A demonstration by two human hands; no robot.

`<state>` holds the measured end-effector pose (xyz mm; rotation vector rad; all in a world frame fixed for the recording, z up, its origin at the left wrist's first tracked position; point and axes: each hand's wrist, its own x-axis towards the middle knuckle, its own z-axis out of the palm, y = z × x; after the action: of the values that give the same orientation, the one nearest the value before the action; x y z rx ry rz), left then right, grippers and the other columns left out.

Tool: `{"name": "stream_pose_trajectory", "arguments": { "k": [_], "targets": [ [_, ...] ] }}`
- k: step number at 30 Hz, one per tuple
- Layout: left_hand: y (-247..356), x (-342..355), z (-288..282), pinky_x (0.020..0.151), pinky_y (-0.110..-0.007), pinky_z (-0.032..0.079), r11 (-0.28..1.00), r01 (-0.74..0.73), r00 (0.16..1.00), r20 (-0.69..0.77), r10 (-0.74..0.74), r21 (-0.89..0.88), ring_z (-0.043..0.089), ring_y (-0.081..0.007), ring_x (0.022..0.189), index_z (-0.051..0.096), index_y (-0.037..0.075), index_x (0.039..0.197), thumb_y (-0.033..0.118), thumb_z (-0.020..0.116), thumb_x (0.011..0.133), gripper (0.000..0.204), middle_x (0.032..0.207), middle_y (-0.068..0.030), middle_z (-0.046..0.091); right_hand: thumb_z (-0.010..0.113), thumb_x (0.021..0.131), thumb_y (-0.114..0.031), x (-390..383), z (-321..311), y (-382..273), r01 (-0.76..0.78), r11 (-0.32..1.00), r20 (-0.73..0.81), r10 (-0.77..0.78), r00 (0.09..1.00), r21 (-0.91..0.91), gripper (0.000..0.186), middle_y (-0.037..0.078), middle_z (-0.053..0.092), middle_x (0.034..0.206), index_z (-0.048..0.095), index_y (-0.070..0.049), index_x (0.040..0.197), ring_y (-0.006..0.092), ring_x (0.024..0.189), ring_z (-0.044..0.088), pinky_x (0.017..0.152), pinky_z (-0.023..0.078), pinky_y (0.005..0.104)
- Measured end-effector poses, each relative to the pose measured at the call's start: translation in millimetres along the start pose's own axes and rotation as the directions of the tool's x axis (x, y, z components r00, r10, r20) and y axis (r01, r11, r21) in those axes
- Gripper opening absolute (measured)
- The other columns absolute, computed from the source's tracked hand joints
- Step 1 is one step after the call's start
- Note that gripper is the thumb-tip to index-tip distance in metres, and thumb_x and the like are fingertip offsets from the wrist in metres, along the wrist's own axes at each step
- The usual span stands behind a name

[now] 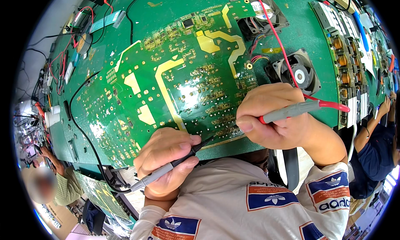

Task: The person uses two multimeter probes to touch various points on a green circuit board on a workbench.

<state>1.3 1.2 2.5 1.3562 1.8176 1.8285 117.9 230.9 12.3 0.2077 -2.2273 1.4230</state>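
Observation:
A large green circuit board with gold traces lies across the green bench. My left hand grips a grey-and-black test probe, its black tip pointing up-right at the board's lower edge; a black lead trails from it. My right hand is closed around a grey-and-red test probe over the board's lower right, with its tip hidden by my fingers and a red lead leaving its back end. Two black cooling fans sit beside the board's right side.
At right stands a long assembly with copper coils; a co-worker is beyond it. Another person is at lower left, near a second board. Tangled cables and small items line the bench's left.

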Motion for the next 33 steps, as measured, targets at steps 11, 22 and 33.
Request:
{"name": "stream_pose_trajectory", "arguments": {
  "k": [11, 22, 33],
  "targets": [
    [0, 1, 1, 0.074, -0.04, 0.055, 1.0, 0.001, 1.0, -0.001, -0.001, -0.01, 0.073, -0.0322, 0.083, 0.068, 0.003, 0.106, 0.006, 0.085, 0.077, 0.033, 0.092, -0.0164, 0.074, 0.074, 0.083, -0.001, 1, 0, 0, -0.014, 1.0, -0.002, 0.014, 1.0, 0.019, 0.01, 0.011, 0.062, 0.067, 0.065, -0.001, 0.083, 0.0303, 0.059, 0.063, 0.052, 0.049, 0.0365],
    [5, 7, -1, 0.067, -0.04, 0.052, 1.0, -0.008, 1.0, -0.023, 0.008, -0.015, 0.069, -0.0315, 0.073, 0.072, 0.0, 0.089, 0.009, 0.087, 0.067, 0.029, 0.08, -0.0149, 0.071, 0.065, 0.095, -0.004, -5, -6, -4, -0.091, 0.958, -0.086, 0.119, 0.989, 0.273, 0.007, 0.007, 0.067, 0.086, 0.063, 0.002, 0.093, 0.0139, 0.066, 0.061, 0.057, 0.047, 0.0275],
    [3, 15, 1, 0.059, -0.036, 0.044, 0.995, -0.092, 0.994, 0.069, 0.09, 0.029, 0.068, -0.0268, 0.062, 0.068, 0.003, 0.083, 0.016, 0.087, 0.068, 0.027, 0.068, -0.007, 0.067, 0.07, 0.092, 0.0, -10, -38, -28, -0.46, 0.721, 0.052, 0.511, 0.858, 0.519, 0.016, 0.011, 0.07, 0.091, 0.065, 0.006, 0.107, 0.0098, 0.071, 0.066, 0.063, 0.053, 0.0217]
  ]
}}
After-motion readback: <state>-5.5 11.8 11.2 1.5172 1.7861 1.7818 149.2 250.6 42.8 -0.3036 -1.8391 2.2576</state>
